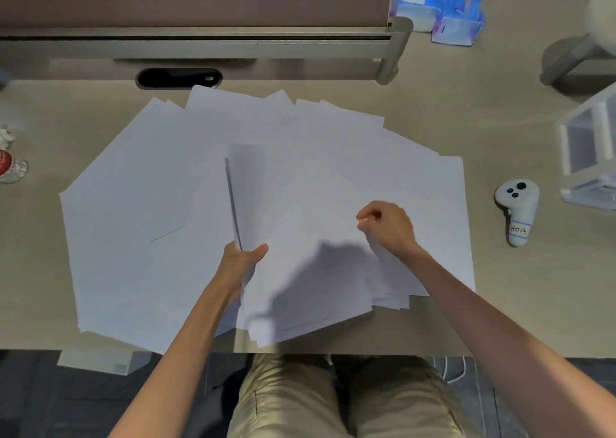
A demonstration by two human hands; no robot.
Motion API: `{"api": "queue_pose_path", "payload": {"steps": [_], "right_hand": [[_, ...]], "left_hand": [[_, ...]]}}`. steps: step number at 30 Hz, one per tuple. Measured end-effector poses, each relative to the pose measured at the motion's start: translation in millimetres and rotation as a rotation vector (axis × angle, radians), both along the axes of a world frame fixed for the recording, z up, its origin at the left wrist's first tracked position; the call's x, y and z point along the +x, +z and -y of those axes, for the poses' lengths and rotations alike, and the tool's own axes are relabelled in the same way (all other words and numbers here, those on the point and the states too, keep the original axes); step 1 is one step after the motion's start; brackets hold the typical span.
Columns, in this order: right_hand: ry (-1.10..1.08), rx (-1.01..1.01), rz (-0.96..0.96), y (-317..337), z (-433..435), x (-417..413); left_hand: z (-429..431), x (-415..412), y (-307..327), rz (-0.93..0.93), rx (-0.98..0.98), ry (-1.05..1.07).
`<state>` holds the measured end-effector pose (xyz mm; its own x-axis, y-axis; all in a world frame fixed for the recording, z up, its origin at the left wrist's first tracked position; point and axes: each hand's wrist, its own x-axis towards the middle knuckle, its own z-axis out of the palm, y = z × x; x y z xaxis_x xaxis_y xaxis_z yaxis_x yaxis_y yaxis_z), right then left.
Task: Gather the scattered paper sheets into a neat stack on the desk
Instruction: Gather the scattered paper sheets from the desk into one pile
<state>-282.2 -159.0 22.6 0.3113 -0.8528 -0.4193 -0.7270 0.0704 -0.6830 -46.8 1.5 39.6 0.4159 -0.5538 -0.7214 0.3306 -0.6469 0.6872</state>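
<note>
Many white paper sheets (140,184) lie fanned and overlapping across the beige desk (500,304). My left hand (241,264) grips the near left edge of a gathered bundle of sheets (293,204), thumb on top, and that edge is lifted off the desk. My right hand (386,227) hovers over the right part of the spread with fingers curled and fingertips pinched together; whether a sheet is pinched between them I cannot tell. Its shadow falls on the bundle.
A white handheld controller (516,211) lies at the right, with a clear plastic box (590,151) beyond it. Blue-and-white packets (446,7) sit at the back right. A cable slot (178,78) is at the back, and a red-and-clear object (10,167) at the left edge.
</note>
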Motion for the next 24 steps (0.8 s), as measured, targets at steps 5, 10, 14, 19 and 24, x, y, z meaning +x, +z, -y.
{"api": "queue_pose_path", "payload": {"steps": [5,10,14,19,24], "right_hand": [[0.178,-0.170,-0.247,-6.1,34.0,-7.7],[0.345,-0.211,-0.268,-11.1,43.7,-8.1],[0.290,-0.153,-0.167,-12.5,44.5,-8.5],[0.092,0.122,-0.103,-7.5,54.5,7.6],[0.192,0.199,-0.120,-4.0,58.5,19.2]], "left_hand": [[-7.4,-17.1,-9.8,0.057,0.060,0.069],[-9.5,-21.2,-15.9,0.089,0.069,0.090],[-8.5,-20.7,-18.6,0.096,0.081,0.099],[-10.7,-18.3,-25.3,0.111,0.103,0.090],[-11.6,-17.2,-27.7,0.093,0.114,0.097]]}}
